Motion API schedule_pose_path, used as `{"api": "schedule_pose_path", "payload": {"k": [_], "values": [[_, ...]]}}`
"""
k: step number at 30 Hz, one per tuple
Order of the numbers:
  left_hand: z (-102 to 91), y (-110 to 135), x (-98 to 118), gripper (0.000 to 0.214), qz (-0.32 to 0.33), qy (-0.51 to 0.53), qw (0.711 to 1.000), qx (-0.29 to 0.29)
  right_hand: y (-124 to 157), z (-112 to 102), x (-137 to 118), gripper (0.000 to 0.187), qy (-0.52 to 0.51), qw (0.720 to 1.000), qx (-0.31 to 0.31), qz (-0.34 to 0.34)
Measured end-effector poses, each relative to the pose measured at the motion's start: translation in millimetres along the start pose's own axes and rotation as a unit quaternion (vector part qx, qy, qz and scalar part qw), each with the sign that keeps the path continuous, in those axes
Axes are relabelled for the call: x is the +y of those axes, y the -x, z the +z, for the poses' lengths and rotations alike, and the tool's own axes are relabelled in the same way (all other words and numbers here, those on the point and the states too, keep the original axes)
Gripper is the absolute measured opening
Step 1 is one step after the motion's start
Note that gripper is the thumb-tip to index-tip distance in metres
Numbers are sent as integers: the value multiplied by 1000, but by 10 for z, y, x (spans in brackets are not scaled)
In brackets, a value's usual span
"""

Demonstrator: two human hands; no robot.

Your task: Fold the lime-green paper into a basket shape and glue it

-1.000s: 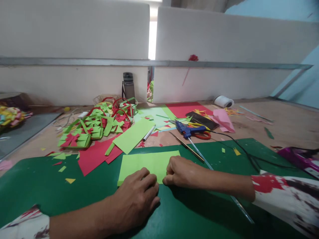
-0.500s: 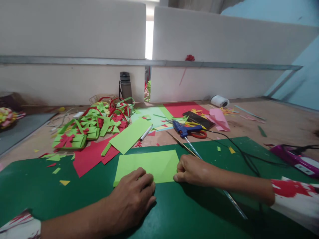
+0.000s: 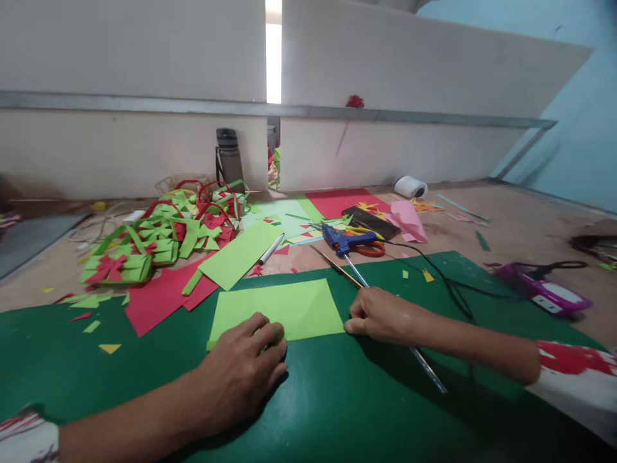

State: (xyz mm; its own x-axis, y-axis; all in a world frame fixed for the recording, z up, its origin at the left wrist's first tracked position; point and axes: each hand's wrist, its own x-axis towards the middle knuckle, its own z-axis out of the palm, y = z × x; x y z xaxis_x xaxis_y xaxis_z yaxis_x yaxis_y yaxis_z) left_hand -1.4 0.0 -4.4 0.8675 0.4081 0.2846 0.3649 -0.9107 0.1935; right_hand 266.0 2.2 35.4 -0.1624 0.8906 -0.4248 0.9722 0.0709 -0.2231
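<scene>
A light green sheet of paper [image 3: 279,305] lies on the green mat in front of me, with a narrow folded strip showing at its near left corner. My left hand [image 3: 243,370] has its fingers bent together over the near edge of the sheet, left of the middle; its fingertips hide part of that edge. At the near right corner is my right hand [image 3: 380,315], closed like a fist, its thumb tip at the corner and nothing seen inside it. A clear glue stick [image 3: 429,372] passes beneath the right wrist, beside a thin brown stick [image 3: 337,265].
Beyond the mat [image 3: 308,411] lie a blue glue gun [image 3: 344,241], scissors [image 3: 371,249], a marker [image 3: 270,249] and red paper sheets [image 3: 161,296]. Green and red paper baskets [image 3: 120,267] pile up at left, near a bottle [image 3: 229,157]. A purple power strip [image 3: 542,289] sits right.
My right hand has slid slightly right along the paper, to its corner. The left hand stays on the near edge. The whole view has shifted a little.
</scene>
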Motion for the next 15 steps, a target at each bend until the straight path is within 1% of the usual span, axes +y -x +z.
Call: {"api": "schedule_pose_path", "payload": {"k": [3,5,6,7,8,9,10,11,12,13,15], "values": [[19,-17,17,16,3,-12,1000,4,62,-39,-65,25,41,998,50,-16],[113,-28,-7,11,20,-26,999,22,85,-34,-133,16,61,993,81,-54],[184,-37,-39,10,24,-40,998,41,81,-19,-169,12,59,988,99,-99],[262,-50,-83,9,38,-53,995,74,65,2,-203,11,55,984,105,-133],[338,-69,-133,13,51,-67,990,114,38,25,-236,11,52,982,103,-152],[402,-93,-181,14,59,-75,988,119,5,47,-269,12,47,982,100,-154],[445,-123,-218,12,54,-84,988,122,-31,66,-299,13,48,982,101,-155],[463,-159,-238,8,28,-81,992,91,-65,81,-328,15,51,983,99,-145],[451,-199,-237,9,-27,-62,997,43,-96,90,-352,17,55,984,98,-137],[412,-244,-217,11,-101,-44,994,-1,-121,94,-372,17,60,985,98,-130],[270,-340,-135,21,-217,-33,975,-38,-153,94,-394,18,65,986,97,-122]]}}
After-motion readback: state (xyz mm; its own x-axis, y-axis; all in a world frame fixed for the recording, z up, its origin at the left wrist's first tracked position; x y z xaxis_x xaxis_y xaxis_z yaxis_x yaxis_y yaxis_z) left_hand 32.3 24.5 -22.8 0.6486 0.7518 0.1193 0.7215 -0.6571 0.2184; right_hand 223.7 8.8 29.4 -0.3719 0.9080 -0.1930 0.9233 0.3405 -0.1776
